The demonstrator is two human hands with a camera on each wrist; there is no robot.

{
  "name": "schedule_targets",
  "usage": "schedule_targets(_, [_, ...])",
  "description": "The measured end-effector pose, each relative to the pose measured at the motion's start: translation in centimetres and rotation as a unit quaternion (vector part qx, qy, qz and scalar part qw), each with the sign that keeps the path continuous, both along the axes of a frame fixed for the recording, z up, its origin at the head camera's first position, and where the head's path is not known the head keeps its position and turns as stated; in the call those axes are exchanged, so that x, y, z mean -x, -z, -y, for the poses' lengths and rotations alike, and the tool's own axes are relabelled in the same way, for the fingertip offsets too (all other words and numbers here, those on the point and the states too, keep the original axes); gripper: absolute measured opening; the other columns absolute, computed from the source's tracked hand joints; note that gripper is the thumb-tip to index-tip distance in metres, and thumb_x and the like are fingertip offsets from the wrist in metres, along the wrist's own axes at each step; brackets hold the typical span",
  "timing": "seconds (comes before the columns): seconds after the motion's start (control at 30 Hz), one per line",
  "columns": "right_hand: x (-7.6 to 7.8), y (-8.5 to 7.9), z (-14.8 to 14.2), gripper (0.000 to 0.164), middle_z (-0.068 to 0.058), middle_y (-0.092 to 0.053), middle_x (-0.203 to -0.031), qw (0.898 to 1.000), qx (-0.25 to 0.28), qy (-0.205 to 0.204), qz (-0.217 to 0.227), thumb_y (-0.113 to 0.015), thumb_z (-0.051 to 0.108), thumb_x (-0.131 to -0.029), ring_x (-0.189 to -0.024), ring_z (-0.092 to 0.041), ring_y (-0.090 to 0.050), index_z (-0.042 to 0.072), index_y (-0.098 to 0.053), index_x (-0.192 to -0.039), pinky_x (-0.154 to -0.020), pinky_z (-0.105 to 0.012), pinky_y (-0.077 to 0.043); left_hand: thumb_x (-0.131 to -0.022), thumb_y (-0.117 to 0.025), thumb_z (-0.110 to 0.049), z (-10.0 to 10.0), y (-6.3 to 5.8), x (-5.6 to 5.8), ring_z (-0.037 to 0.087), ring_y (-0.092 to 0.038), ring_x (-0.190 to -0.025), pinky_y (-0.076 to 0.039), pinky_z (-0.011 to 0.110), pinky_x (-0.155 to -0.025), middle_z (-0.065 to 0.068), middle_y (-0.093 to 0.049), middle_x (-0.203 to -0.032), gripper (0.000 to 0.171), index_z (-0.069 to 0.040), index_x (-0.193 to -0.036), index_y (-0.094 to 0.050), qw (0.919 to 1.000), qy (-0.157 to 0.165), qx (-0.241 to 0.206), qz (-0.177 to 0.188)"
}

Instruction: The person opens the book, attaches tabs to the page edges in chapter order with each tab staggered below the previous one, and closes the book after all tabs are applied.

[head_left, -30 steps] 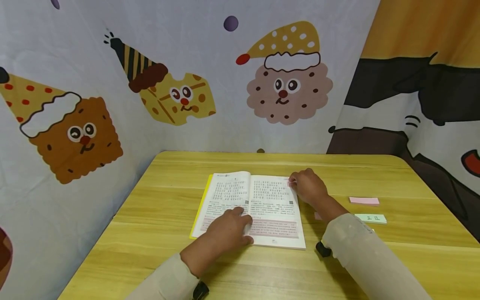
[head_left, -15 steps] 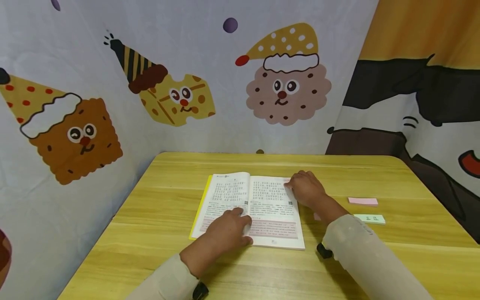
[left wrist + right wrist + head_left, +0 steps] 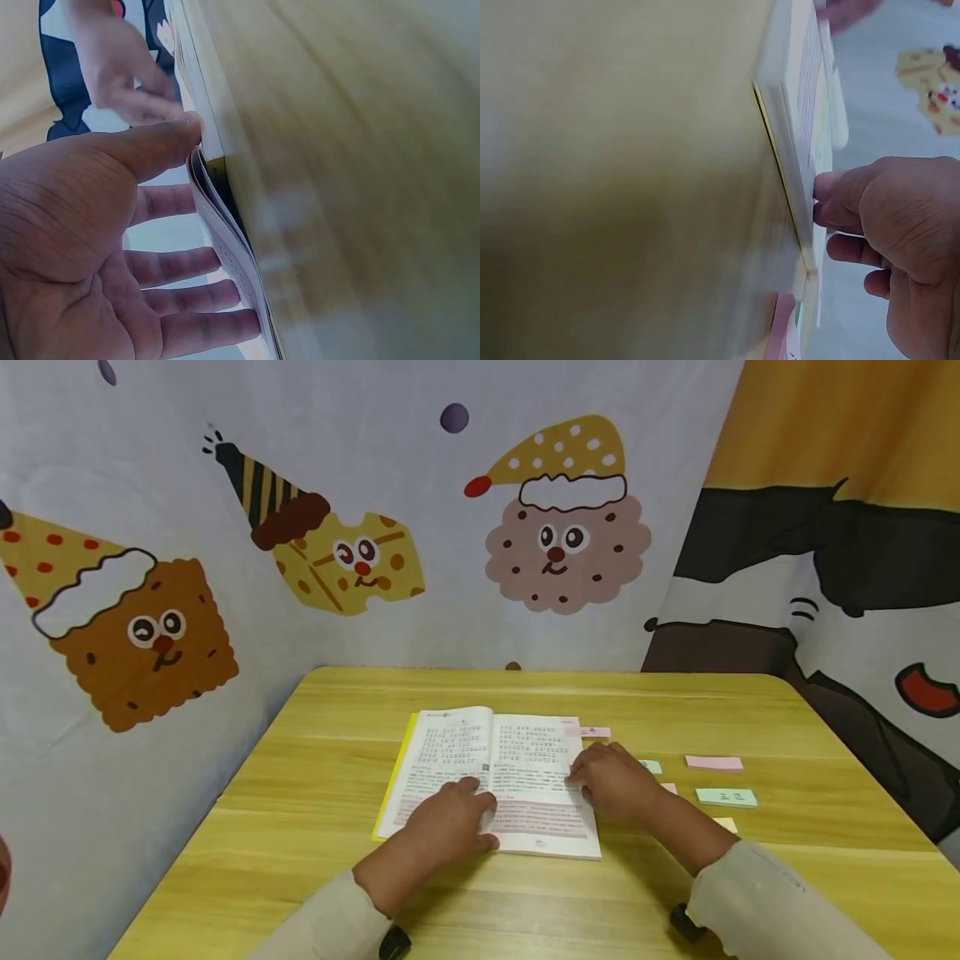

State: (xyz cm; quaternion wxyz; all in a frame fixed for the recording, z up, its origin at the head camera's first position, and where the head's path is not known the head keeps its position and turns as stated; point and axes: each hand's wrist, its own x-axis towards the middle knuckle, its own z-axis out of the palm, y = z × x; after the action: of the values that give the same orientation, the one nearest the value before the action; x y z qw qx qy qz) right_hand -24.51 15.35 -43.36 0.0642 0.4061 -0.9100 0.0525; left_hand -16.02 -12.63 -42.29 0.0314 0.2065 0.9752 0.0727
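Observation:
An open book (image 3: 532, 760) with printed pages and a yellow cover edge lies on the table. My left hand (image 3: 450, 818) rests across its left page and the middle fold; in the left wrist view its fingers are nearly straight on the paper and the thumb (image 3: 161, 146) lies at the lower edge. A pink sticky tab (image 3: 595, 732) with dark writing juts out from the upper right page edge. Below that tab, my right hand (image 3: 618, 783) has its fingertips at the right page edge, loosely bent and touching the paper in the right wrist view.
On the wooden table (image 3: 300, 777), right of the book, lie a pink paper strip (image 3: 714, 763), a green strip (image 3: 726, 797) with writing and a yellow one (image 3: 725, 824). Beside the right hand another green strip (image 3: 651, 767) shows partly. A cartoon-printed cloth (image 3: 457, 635) hangs behind.
My right hand has left the upper right page corner and slid down along the edge, uncovering the pink sticky tab there. The left hand stays in place on the book. The view has shifted slightly.

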Motion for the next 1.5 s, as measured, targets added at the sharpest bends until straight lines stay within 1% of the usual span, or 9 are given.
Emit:
schedule_targets(0.13, [-2.6, -0.1, -0.2, 0.020, 0.001, -0.072, -0.099, 0.999, 0.026, -0.042, -0.010, -0.080, 0.000, -0.080, -0.099, -0.024, -0.065, 0.013, -0.083, -0.096, -0.083, -0.044, -0.050, -0.084, -0.083, -0.041, 0.2, 0.1, 0.0, 0.039, -0.061, -0.118, -0.055, 0.046, -0.090, 0.016, -0.060, -0.135, 0.038, -0.016, -0.111, -0.070, 1.0000, -0.005, -0.001, 0.005])
schedule_targets(0.27, [-4.9, -0.1, -0.4, 0.004, 0.004, -0.072, -0.098, 0.998, 0.036, -0.057, -0.012, -0.083, 0.015, -0.083, -0.098, -0.019, -0.065, 0.015, -0.081, -0.086, -0.086, -0.045, -0.051, -0.085, -0.082, -0.040, 0.3, 0.1, 0.0, 0.039, -0.059, -0.120, -0.055, 0.048, -0.089, 0.017, -0.058, -0.137, 0.042, -0.019, -0.119, -0.070, 0.9999, -0.008, 0.003, 0.010])
schedule_targets(0.43, [-6.5, -0.1, -0.5, 0.021, 0.007, -0.071, -0.103, 0.998, 0.029, -0.046, 0.011, -0.086, 0.034, -0.082, -0.102, -0.017, -0.062, 0.015, -0.080, -0.091, -0.097, -0.048, -0.049, -0.088, -0.079, -0.039, 0.2, 0.1, -0.2, 0.041, -0.056, -0.123, -0.055, 0.051, -0.087, 0.020, -0.055, -0.140, 0.043, -0.027, -0.128, -0.069, 0.9995, -0.012, 0.011, 0.026])
schedule_targets(0.6, [-6.8, 0.1, -0.8, 0.023, 0.007, -0.071, -0.104, 0.998, 0.038, -0.055, 0.017, -0.089, 0.029, -0.080, -0.103, -0.018, -0.063, 0.014, -0.080, -0.095, -0.099, -0.049, -0.049, -0.091, -0.075, -0.039, 0.1, 0.3, -0.4, 0.044, -0.053, -0.129, -0.055, 0.053, -0.087, 0.022, -0.051, -0.143, 0.042, -0.028, -0.131, -0.068, 0.9991, -0.017, 0.014, 0.037])
schedule_targets(0.83, [-6.8, 0.0, -1.2, 0.009, 0.011, -0.070, -0.102, 0.996, 0.058, -0.054, 0.041, -0.084, 0.022, -0.086, -0.101, -0.014, -0.063, 0.017, -0.081, -0.093, -0.093, -0.043, -0.051, -0.090, -0.075, -0.047, -0.3, 0.3, -0.5, 0.042, -0.053, -0.128, -0.055, 0.052, -0.085, 0.021, -0.052, -0.141, 0.046, -0.028, -0.132, -0.068, 0.9992, -0.012, 0.017, 0.034])
schedule_targets(1.0, [-6.9, -0.2, -1.3, 0.009, 0.013, -0.070, -0.095, 0.995, 0.074, -0.059, 0.022, -0.081, 0.011, -0.086, -0.094, -0.012, -0.064, 0.017, -0.081, -0.093, -0.086, -0.039, -0.053, -0.084, -0.079, -0.057, -0.5, 0.2, -0.5, 0.039, -0.055, -0.124, -0.056, 0.048, -0.079, 0.018, -0.054, -0.138, 0.056, -0.029, -0.131, -0.068, 0.9990, -0.012, 0.022, 0.036])
schedule_targets(1.13, [-6.9, -0.3, -1.3, 0.014, 0.017, -0.069, -0.092, 0.995, 0.090, -0.026, 0.022, -0.082, 0.008, -0.085, -0.092, -0.008, -0.062, 0.020, -0.080, -0.092, -0.083, -0.035, -0.054, -0.080, -0.082, -0.058, -0.7, 0.2, -0.5, 0.037, -0.056, -0.121, -0.056, 0.046, -0.076, 0.017, -0.055, -0.136, 0.059, -0.029, -0.131, -0.068, 0.9990, -0.010, 0.027, 0.033])
schedule_targets(1.23, [-6.8, -0.3, -1.3, 0.018, 0.019, -0.067, -0.090, 0.994, 0.108, -0.010, 0.012, -0.084, 0.007, -0.083, -0.092, -0.007, -0.060, 0.023, -0.078, -0.088, -0.084, -0.034, -0.053, -0.081, -0.082, -0.057, -0.8, 0.2, -0.4, 0.036, -0.056, -0.120, -0.056, 0.045, -0.075, 0.017, -0.055, -0.134, 0.059, -0.029, -0.131, -0.067, 0.9990, -0.008, 0.033, 0.030])
schedule_targets(1.5, [-6.5, -0.4, -1.2, 0.022, 0.017, -0.067, -0.090, 0.990, 0.137, -0.004, -0.040, -0.089, 0.007, -0.078, -0.093, -0.008, -0.060, 0.024, -0.074, -0.084, -0.078, -0.030, -0.054, -0.085, -0.079, -0.054, -0.9, 0.1, -0.5, 0.039, -0.054, -0.125, -0.056, 0.049, -0.081, 0.019, -0.053, -0.139, 0.053, -0.029, -0.131, -0.067, 0.9991, -0.006, 0.028, 0.032])
